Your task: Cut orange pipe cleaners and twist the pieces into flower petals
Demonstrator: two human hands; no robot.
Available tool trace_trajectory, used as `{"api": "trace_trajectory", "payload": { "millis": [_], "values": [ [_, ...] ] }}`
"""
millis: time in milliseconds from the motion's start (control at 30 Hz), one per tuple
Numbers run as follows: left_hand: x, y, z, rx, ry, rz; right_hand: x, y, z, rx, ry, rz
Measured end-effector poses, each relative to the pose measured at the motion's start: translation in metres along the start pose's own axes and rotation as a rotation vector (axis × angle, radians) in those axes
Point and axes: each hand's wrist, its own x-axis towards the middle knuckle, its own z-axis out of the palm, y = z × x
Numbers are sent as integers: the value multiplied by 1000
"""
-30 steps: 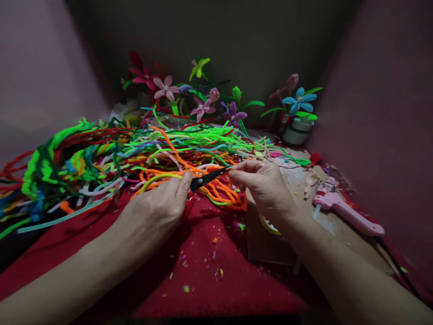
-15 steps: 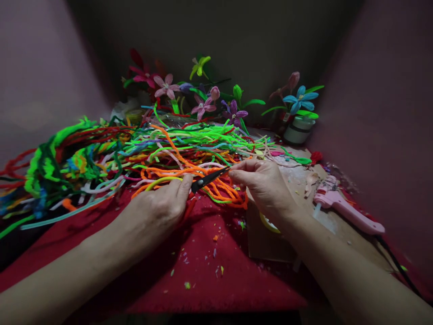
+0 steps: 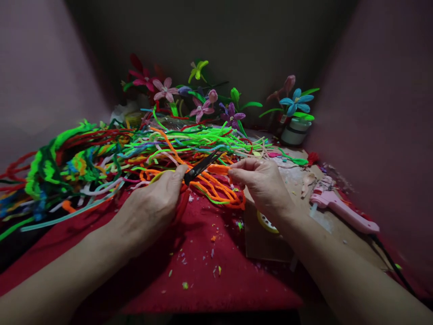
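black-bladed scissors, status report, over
Left hand gripping black-bladed scissors. Right hand pinching fuzzy orange piece. Heaped multicoloured fuzzy stems crowding close.

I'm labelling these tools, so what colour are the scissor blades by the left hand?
The scissor blades are black; they show best in the head view.

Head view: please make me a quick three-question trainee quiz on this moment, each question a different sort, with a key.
1. Which grips the black-bladed scissors?
A) left hand
B) right hand
C) both hands

2. True or false: in the picture, the pink glue gun lies to the right of the right hand.

3. Fill in: the fuzzy strip at the right hand's pinch is coloured ____.

Key: 1. A; 2. true; 3. orange
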Motion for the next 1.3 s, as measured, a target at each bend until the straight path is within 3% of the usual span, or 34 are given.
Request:
{"api": "trace_trajectory", "payload": {
  "millis": [333, 600, 867, 1167, 1300],
  "values": [
    [2, 6, 5, 60, 32, 75, -1, 1, 3, -109, 10, -84],
    [4, 11, -2, 177, 76, 89, -6, 0, 5, -230, 29, -125],
    [2, 13, -3, 162, 80, 97, -4, 2, 4, -164, 6, -94],
    [-7, 11, 2, 109, -83, 81, -3, 2, 5, -182, 10, -95],
    [-9, 8, 6, 45, -64, 99, -3, 1, 6, -156, 14, -75]
  ]
}}
